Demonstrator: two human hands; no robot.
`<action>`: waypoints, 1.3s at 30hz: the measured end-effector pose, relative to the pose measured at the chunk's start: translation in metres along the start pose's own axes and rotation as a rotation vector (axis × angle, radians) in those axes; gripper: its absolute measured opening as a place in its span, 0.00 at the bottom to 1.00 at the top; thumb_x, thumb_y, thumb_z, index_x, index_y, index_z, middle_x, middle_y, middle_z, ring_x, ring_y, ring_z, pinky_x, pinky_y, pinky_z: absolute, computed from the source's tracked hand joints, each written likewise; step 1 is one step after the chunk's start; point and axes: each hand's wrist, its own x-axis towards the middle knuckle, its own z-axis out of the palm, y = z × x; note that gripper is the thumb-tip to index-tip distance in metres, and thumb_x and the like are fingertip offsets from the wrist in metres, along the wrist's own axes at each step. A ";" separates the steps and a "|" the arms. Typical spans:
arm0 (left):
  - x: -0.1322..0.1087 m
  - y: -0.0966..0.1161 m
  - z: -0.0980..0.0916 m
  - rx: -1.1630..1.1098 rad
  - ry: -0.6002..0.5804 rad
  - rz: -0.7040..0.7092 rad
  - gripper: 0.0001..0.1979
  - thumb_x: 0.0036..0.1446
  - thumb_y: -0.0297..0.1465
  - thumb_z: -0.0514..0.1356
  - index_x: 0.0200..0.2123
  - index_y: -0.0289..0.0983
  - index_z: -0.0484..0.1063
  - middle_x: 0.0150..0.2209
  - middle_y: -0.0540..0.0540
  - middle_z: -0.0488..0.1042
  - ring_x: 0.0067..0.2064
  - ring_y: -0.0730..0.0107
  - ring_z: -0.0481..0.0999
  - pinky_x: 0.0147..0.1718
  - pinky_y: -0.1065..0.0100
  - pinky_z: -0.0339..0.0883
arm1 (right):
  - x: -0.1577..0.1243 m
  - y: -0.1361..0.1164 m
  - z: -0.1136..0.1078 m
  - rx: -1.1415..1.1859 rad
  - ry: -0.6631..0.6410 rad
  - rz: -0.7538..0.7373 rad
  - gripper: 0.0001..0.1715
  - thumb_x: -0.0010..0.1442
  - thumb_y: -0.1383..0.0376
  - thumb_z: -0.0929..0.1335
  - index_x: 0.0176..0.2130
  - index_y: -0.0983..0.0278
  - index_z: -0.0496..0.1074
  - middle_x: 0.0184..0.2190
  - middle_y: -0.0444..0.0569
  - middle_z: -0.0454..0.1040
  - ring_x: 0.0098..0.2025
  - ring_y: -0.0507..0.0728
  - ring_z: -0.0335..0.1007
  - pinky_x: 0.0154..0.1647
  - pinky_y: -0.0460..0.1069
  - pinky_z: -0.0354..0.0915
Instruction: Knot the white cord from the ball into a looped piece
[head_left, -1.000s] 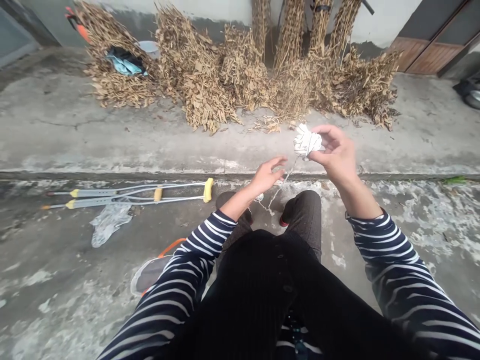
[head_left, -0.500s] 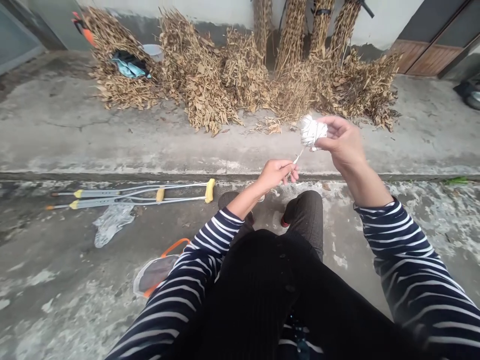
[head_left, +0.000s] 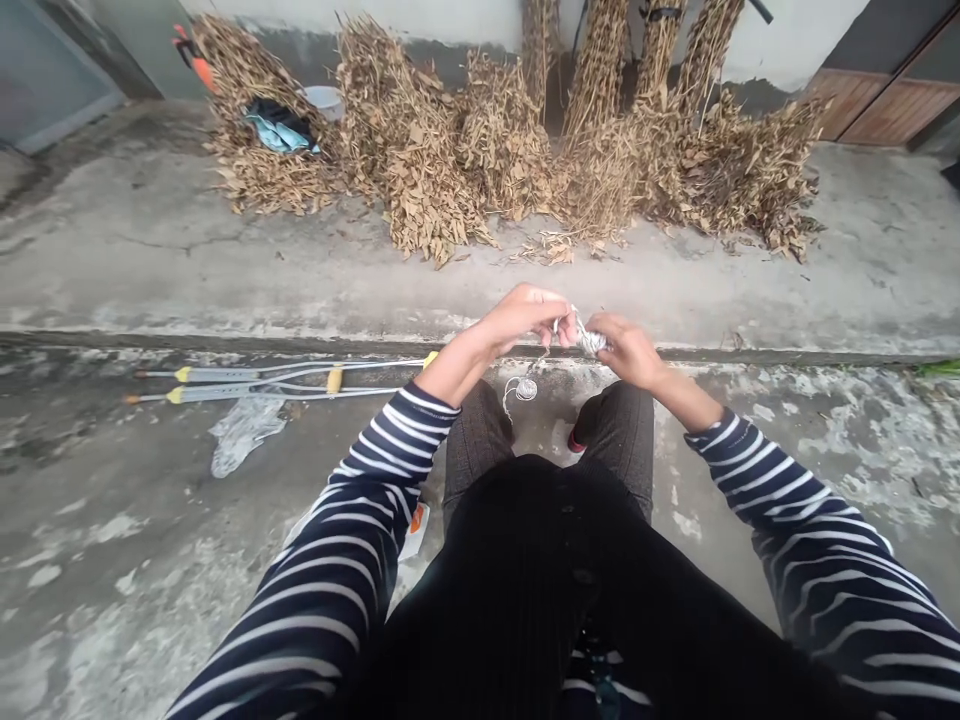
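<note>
A bundle of white yarn hangs between my two hands, over the step edge in front of my knees. My right hand has its fingers closed round the bundle's right side. My left hand pinches a strand of yarn at the upper left, close to the bundle; its fingertips are bent and partly hidden. On the ground between my feet lies a small ball of white yarn, with a loose strand curling out to its left.
Dry leafy stalks lean along the wall behind the concrete step. Left of my legs lie metal crutches and a clear plastic bag. Part of a white and orange object shows beside my left sleeve. Dark and blue cloth rests on the stalks.
My right hand has come down and left with the yarn bundle. My left hand has risen to meet it. The yarn ball on the ground is now in clearer view.
</note>
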 end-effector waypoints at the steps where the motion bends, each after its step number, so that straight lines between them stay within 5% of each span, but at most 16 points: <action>1: 0.008 0.002 -0.005 0.026 0.036 0.000 0.13 0.61 0.25 0.57 0.27 0.28 0.77 0.28 0.40 0.81 0.28 0.75 0.78 0.23 0.77 0.63 | -0.004 -0.006 0.001 0.104 -0.027 0.050 0.28 0.47 0.76 0.66 0.48 0.62 0.75 0.51 0.54 0.78 0.53 0.65 0.75 0.52 0.57 0.73; 4: 0.031 -0.004 -0.016 0.090 0.108 -0.023 0.13 0.60 0.23 0.58 0.25 0.28 0.78 0.27 0.39 0.80 0.27 0.76 0.77 0.25 0.75 0.65 | -0.014 -0.027 -0.007 0.543 -0.105 0.215 0.36 0.43 0.73 0.70 0.53 0.59 0.70 0.46 0.49 0.78 0.46 0.60 0.75 0.33 0.47 0.70; 8: 0.051 -0.028 -0.006 0.039 0.101 -0.055 0.12 0.62 0.25 0.61 0.26 0.28 0.78 0.26 0.41 0.80 0.26 0.76 0.76 0.26 0.75 0.66 | -0.014 -0.050 -0.039 0.891 -0.043 0.252 0.47 0.40 0.70 0.77 0.59 0.57 0.65 0.43 0.46 0.79 0.44 0.57 0.76 0.34 0.47 0.72; 12: 0.051 -0.051 0.016 -0.116 0.056 -0.105 0.14 0.63 0.33 0.66 0.29 0.28 0.76 0.25 0.42 0.79 0.25 0.76 0.76 0.25 0.74 0.67 | -0.002 -0.052 -0.066 0.699 0.320 0.319 0.30 0.39 0.74 0.77 0.44 0.62 0.74 0.40 0.47 0.78 0.45 0.59 0.76 0.42 0.52 0.76; 14: 0.046 -0.058 0.022 -0.152 0.013 -0.115 0.16 0.62 0.36 0.68 0.30 0.28 0.75 0.26 0.42 0.79 0.25 0.75 0.77 0.25 0.73 0.68 | 0.005 -0.044 -0.073 0.663 0.400 0.304 0.25 0.40 0.75 0.77 0.40 0.63 0.75 0.38 0.47 0.77 0.42 0.59 0.76 0.42 0.54 0.77; 22: 0.025 -0.065 0.025 -0.213 -0.045 -0.078 0.13 0.66 0.34 0.63 0.35 0.28 0.74 0.30 0.42 0.79 0.29 0.74 0.79 0.28 0.72 0.72 | 0.036 -0.006 -0.085 0.837 0.419 0.295 0.15 0.52 0.63 0.76 0.41 0.60 0.76 0.44 0.50 0.78 0.47 0.62 0.77 0.41 0.57 0.80; 25: 0.025 -0.064 0.030 -0.212 -0.042 -0.077 0.11 0.67 0.31 0.60 0.34 0.28 0.73 0.30 0.42 0.78 0.29 0.74 0.78 0.28 0.72 0.72 | 0.048 -0.006 -0.087 0.874 0.377 0.264 0.16 0.54 0.58 0.77 0.41 0.60 0.75 0.45 0.50 0.78 0.52 0.63 0.76 0.44 0.56 0.80; 28: 0.027 -0.062 0.036 -0.227 -0.064 -0.059 0.12 0.68 0.33 0.60 0.34 0.29 0.73 0.30 0.41 0.79 0.30 0.74 0.79 0.28 0.73 0.72 | 0.060 -0.011 -0.086 0.892 0.450 0.254 0.16 0.54 0.61 0.77 0.40 0.60 0.72 0.43 0.48 0.78 0.45 0.58 0.76 0.46 0.56 0.78; 31: 0.022 -0.058 0.037 -0.202 -0.074 -0.047 0.14 0.66 0.37 0.62 0.34 0.30 0.73 0.31 0.40 0.79 0.30 0.73 0.79 0.28 0.73 0.73 | 0.066 -0.006 -0.088 0.742 0.589 0.203 0.20 0.50 0.68 0.78 0.40 0.60 0.70 0.38 0.47 0.76 0.40 0.55 0.71 0.47 0.56 0.76; 34: 0.008 -0.047 0.031 -0.105 -0.125 -0.069 0.15 0.65 0.36 0.62 0.31 0.30 0.74 0.29 0.41 0.79 0.28 0.73 0.78 0.27 0.73 0.72 | 0.057 0.007 -0.085 0.404 0.707 0.125 0.22 0.48 0.71 0.77 0.42 0.60 0.70 0.40 0.48 0.75 0.45 0.58 0.70 0.52 0.58 0.72; 36: 0.000 -0.035 0.025 -0.033 -0.173 -0.076 0.15 0.64 0.35 0.62 0.29 0.30 0.75 0.28 0.41 0.79 0.28 0.73 0.78 0.26 0.73 0.71 | 0.044 0.014 -0.073 0.232 0.689 0.125 0.21 0.49 0.72 0.74 0.43 0.62 0.72 0.42 0.49 0.75 0.46 0.61 0.70 0.51 0.60 0.71; 39: -0.001 -0.010 0.014 0.078 -0.156 0.002 0.13 0.63 0.32 0.61 0.28 0.29 0.77 0.29 0.40 0.80 0.28 0.74 0.78 0.27 0.73 0.71 | 0.019 0.009 -0.041 0.120 0.366 0.097 0.18 0.50 0.73 0.70 0.42 0.63 0.76 0.41 0.53 0.77 0.43 0.62 0.71 0.47 0.60 0.70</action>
